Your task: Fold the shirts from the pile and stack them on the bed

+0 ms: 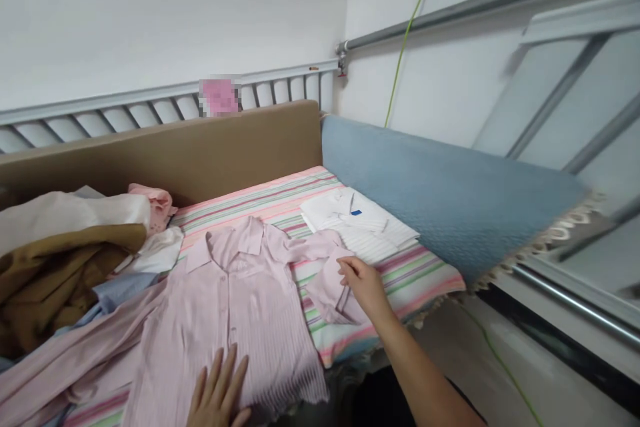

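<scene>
A pale pink button-up shirt lies spread front side up, its collar toward the back. My left hand rests flat on the lower front of the shirt, fingers stretched out. At the right, my right hand is closed, thumb and fingers pinched on the shirt's sleeve, which is bent and bunched near the cuff. The other sleeve stretches out to the left. Just beyond my right hand sits a folded white shirt with a small blue tag.
A striped sheet covers the bed. Rumpled clothes, including a brown garment and a white one, are heaped at the left. A brown headboard panel stands behind, with a blue padded cover along the right. A green cord hangs from a wall socket.
</scene>
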A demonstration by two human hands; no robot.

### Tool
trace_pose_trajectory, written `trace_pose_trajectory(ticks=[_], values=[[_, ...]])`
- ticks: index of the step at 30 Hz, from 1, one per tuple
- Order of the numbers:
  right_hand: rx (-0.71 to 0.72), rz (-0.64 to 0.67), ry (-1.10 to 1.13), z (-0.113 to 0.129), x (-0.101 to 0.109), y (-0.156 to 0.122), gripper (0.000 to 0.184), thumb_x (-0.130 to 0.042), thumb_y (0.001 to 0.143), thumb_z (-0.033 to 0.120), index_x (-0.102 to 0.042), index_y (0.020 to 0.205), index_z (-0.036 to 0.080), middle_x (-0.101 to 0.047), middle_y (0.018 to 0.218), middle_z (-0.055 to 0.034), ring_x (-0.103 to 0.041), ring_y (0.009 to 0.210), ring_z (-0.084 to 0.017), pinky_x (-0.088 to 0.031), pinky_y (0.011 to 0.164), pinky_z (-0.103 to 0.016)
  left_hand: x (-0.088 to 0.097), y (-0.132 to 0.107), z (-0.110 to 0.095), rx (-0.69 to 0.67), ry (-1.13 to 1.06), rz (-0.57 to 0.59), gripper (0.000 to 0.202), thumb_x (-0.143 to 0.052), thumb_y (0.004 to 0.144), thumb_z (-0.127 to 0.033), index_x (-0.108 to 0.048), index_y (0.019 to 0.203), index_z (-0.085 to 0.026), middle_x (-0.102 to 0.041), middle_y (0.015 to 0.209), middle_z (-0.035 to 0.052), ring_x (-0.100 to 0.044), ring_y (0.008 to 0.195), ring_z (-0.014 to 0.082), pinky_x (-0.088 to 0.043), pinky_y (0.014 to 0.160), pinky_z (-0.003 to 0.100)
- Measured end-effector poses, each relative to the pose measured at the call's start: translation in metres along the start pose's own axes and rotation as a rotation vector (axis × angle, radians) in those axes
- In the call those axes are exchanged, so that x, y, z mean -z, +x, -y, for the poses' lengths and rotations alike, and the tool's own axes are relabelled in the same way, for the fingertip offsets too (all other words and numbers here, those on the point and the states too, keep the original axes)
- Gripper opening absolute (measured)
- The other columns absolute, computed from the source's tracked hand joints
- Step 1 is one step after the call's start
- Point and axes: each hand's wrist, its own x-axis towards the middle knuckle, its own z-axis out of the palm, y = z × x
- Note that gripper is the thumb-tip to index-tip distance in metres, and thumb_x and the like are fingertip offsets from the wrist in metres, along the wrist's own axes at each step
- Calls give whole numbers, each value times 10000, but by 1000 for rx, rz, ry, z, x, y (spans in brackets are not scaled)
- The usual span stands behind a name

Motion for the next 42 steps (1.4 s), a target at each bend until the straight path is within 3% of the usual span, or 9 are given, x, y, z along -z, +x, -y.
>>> trace_pose_trajectory(ticks=[5,10,13,17,25,29,32,39,42], values=[[-48,-77,-381,-3,18,-28,343,-402,853,482,-606,843,206,-663,754,-39,-627,705,-184,-429,633,-276,-3,0,-8,71,26,-31,654,-468,831,-384,-215,1432,-343,-358,1453,14,-301,1343,281,-344,1011,477],[-2,-10,-687,-11,-5,-58,546,-583,770,426,-473,1257,204,-588,1156,-115,-565,1004,-255,-400,752,-311,5,3,-12,89,-5,2,603,-482,839,-406,-291,1408,-344,-299,1482,12,-260,1359,295,-330,1032,492],[48,61,-805,-20,-13,-57,276,-525,802,255,-609,1060,203,-607,1057,-101,-560,951,-224,-374,742,-290,6,1,-12,98,-25,-9,610,-490,839,-405,-283,1410,-348,-298,1482,11,-266,1356,299,-344,1029,495],[13,98,-793,-25,-1,-41,229,-404,837,159,-628,794,180,-634,796,-47,-576,744,-164,-367,644,-253,7,0,-12,105,-42,-7,625,-496,841,-372,-257,1418,-349,-289,1485,8,-264,1357,294,-359,1026,493],[91,128,-824,-30,3,-55,493,-633,730,366,-573,1179,173,-541,1243,-131,-477,1134,-269,-361,898,-332,3,-3,-12,105,-71,-20,623,-497,840,-330,-260,1417,-346,-274,1495,18,-245,1364,292,-342,1034,493],[111,141,-853,-33,-1,-58,187,-495,807,229,-655,894,188,-611,1078,-87,-515,1011,-225,-355,842,-296,-3,-4,-11,80,-52,-68,636,-506,826,-311,-272,1417,-322,-281,1493,38,-252,1357,312,-338,1021,508],[87,122,-818,-29,8,-45,244,-391,837,175,-621,756,176,-637,846,-52,-552,835,-172,-372,758,-253,-6,-4,-12,76,-48,-82,645,-507,817,-301,-274,1418,-320,-285,1492,40,-256,1355,314,-335,1018,503],[-21,12,-744,-16,26,-25,384,-268,911,354,-601,867,169,-646,861,-57,-583,811,-172,-389,707,-252,-8,-4,-13,104,-75,-77,672,-512,797,-249,-270,1419,-328,-272,1497,24,-219,1368,313,-297,1040,512],[-35,20,-753,-19,9,-40,307,-478,824,415,-618,919,159,-642,932,-95,-579,880,-211,-381,729,-272,-8,-4,-13,100,-94,-60,671,-514,803,-267,-262,1422,-329,-264,1500,27,-218,1369,314,-303,1040,510]])
